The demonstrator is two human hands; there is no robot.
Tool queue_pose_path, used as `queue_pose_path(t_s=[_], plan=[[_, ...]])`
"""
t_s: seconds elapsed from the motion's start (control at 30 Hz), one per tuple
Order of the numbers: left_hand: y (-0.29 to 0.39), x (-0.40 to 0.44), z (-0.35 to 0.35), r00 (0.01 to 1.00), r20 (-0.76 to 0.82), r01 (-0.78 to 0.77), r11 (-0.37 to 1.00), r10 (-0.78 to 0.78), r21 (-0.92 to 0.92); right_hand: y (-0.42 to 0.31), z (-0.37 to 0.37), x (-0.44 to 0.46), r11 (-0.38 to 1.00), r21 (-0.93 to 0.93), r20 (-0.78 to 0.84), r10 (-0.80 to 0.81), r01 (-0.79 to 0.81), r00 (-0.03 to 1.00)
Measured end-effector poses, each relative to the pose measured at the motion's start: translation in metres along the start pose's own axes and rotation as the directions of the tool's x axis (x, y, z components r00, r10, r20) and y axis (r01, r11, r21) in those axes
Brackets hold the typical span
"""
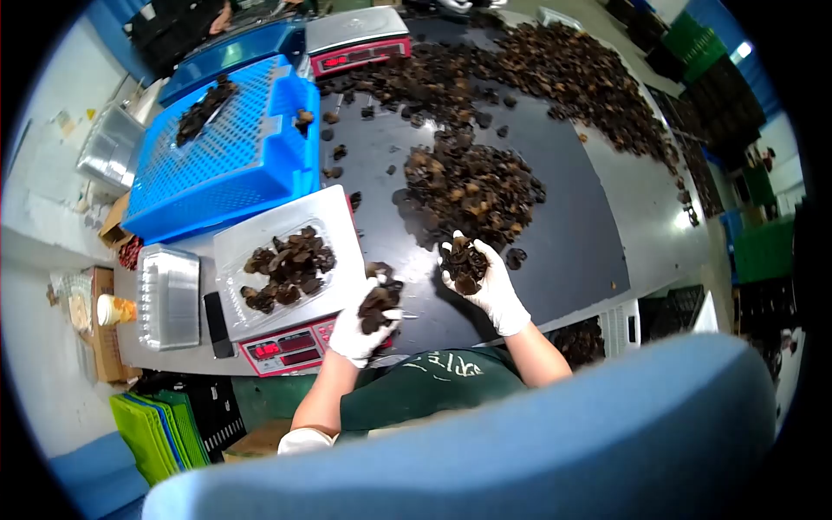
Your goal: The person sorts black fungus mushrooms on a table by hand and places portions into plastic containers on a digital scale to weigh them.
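My left hand (pixel 360 332), in a white glove, holds a bunch of dark mushroom pieces (pixel 380 305) beside the near scale. My right hand (pixel 492 290), also gloved, is closed round another dark bunch (pixel 464 265) at the near edge of the mushroom heap (pixel 472 191). On the silver plate of the near scale (pixel 342 217) sits a clear plastic tray (pixel 227 282) with dark mushrooms (pixel 290 269) in it. The scale's red panel (pixel 282 348) shows lit digits too small to read.
An upturned blue crate (pixel 208 143) stands at the left, a second scale (pixel 360 43) behind it. Stacked clear trays (pixel 169 299), a black phone (pixel 218 325) and a cup (pixel 115 309) lie left. A long mushroom pile (pixel 576 82) stretches along the back right. Another person's gloved hands (pixel 468 5) show at the top.
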State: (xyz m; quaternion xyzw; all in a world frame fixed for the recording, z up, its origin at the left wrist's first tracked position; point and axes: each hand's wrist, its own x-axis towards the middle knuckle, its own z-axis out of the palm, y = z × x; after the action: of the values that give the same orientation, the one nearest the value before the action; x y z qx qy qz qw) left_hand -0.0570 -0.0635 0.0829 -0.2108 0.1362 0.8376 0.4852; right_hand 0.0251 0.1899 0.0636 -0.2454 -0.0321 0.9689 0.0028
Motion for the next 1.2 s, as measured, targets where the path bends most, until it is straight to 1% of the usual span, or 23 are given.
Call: queue_pose_path(t_s=[0.07, 0.1, 0.13, 0.17, 0.2, 0.23, 0.3, 0.33, 0.37, 0.43, 0.5, 0.57, 0.63, 0.67, 0.7, 0.73, 0.8, 0.9, 0.97, 1.03, 1.07, 1.17, 1.2], plan=[[0.034, -0.032, 0.017, 0.934, -0.115, -0.312, 0.928, 0.339, 0.201, 0.013, 0.028, 0.014, 0.995, -0.096, 0.031, 0.038, -0.035, 0.999], [0.053, -0.042, 0.023, 0.873, -0.059, -0.464, 0.863, 0.484, 0.199, 0.019, 0.040, 0.025, 0.987, -0.150, 0.080, 0.075, -0.062, 0.994], [0.072, -0.060, 0.031, 0.752, 0.012, -0.587, 0.661, 0.659, 0.468, 0.028, 0.055, 0.035, 0.976, -0.203, 0.109, 0.098, -0.074, 0.989], [0.093, -0.058, 0.030, 0.541, 0.185, -0.701, 0.319, 0.820, 0.638, 0.038, 0.071, 0.044, 0.964, -0.254, 0.137, 0.120, -0.082, 0.983], [0.118, -0.062, 0.015, 0.427, 0.290, -0.683, 0.095, 0.857, 0.724, 0.049, 0.084, 0.054, 0.942, -0.332, 0.241, 0.132, -0.047, 0.962], [0.151, -0.069, -0.009, 0.342, 0.408, -0.381, -0.272, 0.846, 0.884, 0.065, 0.102, 0.056, 0.899, -0.435, 0.227, 0.050, 0.055, 0.973], [0.171, -0.072, -0.017, 0.287, 0.559, -0.217, -0.516, 0.778, 0.829, 0.094, 0.123, 0.072, 0.861, -0.490, 0.350, 0.050, 0.137, 0.935], [0.180, -0.064, -0.025, 0.246, 0.621, -0.270, -0.563, 0.744, 0.781, 0.105, 0.134, 0.077, 0.757, -0.602, 0.410, 0.019, 0.255, 0.912], [0.186, -0.063, -0.035, 0.336, 0.711, -0.197, -0.692, 0.618, 0.695, 0.117, 0.144, 0.082, 0.627, -0.685, 0.474, -0.004, 0.372, 0.880], [0.176, -0.055, -0.037, 0.407, 0.727, -0.131, -0.753, 0.553, 0.645, 0.138, 0.155, 0.093, 0.495, -0.698, 0.585, -0.021, 0.516, 0.811], [0.164, -0.049, -0.030, 0.471, 0.679, -0.218, -0.672, 0.563, 0.708, 0.153, 0.158, 0.106, 0.281, -0.694, 0.687, -0.013, 0.662, 0.726], [0.153, -0.036, -0.029, 0.502, 0.672, -0.361, -0.574, 0.545, 0.735, 0.161, 0.152, 0.117, 0.030, -0.622, 0.777, 0.153, 0.783, 0.611], [0.148, -0.029, -0.032, 0.521, 0.515, -0.442, -0.300, 0.681, 0.845, 0.160, 0.155, 0.115, -0.523, -0.084, 0.842, 0.418, 0.848, 0.341], [0.148, -0.027, -0.033, 0.512, 0.483, -0.548, -0.163, 0.711, 0.821, 0.161, 0.152, 0.108, -0.611, -0.090, 0.715, 0.510, 0.786, 0.478], [0.146, -0.025, -0.032, 0.506, 0.448, -0.642, -0.024, 0.737, 0.766, 0.162, 0.149, 0.105, -0.660, 0.027, 0.718, 0.535, 0.751, 0.445], [0.144, -0.026, -0.031, 0.431, 0.503, -0.638, -0.140, 0.749, 0.757, 0.162, 0.147, 0.102, -0.668, 0.050, 0.714, 0.544, 0.742, 0.441], [0.143, -0.030, -0.029, 0.427, 0.506, -0.630, -0.156, 0.749, 0.761, 0.159, 0.150, 0.095, -0.667, 0.062, 0.702, 0.558, 0.743, 0.442], [0.151, -0.035, -0.032, 0.420, 0.527, -0.625, -0.185, 0.739, 0.759, 0.138, 0.170, 0.082, -0.517, -0.184, 0.743, 0.483, 0.836, 0.462], [0.155, -0.046, -0.027, 0.363, 0.460, -0.681, -0.106, 0.810, 0.725, 0.110, 0.180, 0.074, -0.348, -0.380, 0.767, 0.400, 0.857, 0.502], [0.170, -0.060, -0.033, 0.369, 0.435, -0.674, -0.085, 0.821, 0.733, 0.087, 0.170, 0.070, -0.473, -0.348, 0.819, 0.266, 0.809, 0.508], [0.177, -0.066, -0.035, 0.374, 0.441, -0.659, -0.101, 0.816, 0.745, 0.075, 0.169, 0.069, -0.487, -0.452, 0.733, 0.274, 0.747, 0.622], [0.186, -0.078, -0.034, 0.383, 0.427, -0.654, -0.085, 0.819, 0.751, 0.061, 0.151, 0.072, -0.540, -0.455, 0.742, 0.211, 0.708, 0.637], [0.184, -0.081, -0.030, 0.396, 0.459, -0.590, -0.163, 0.795, 0.791, 0.062, 0.146, 0.071, -0.538, -0.457, 0.742, 0.210, 0.709, 0.637]])
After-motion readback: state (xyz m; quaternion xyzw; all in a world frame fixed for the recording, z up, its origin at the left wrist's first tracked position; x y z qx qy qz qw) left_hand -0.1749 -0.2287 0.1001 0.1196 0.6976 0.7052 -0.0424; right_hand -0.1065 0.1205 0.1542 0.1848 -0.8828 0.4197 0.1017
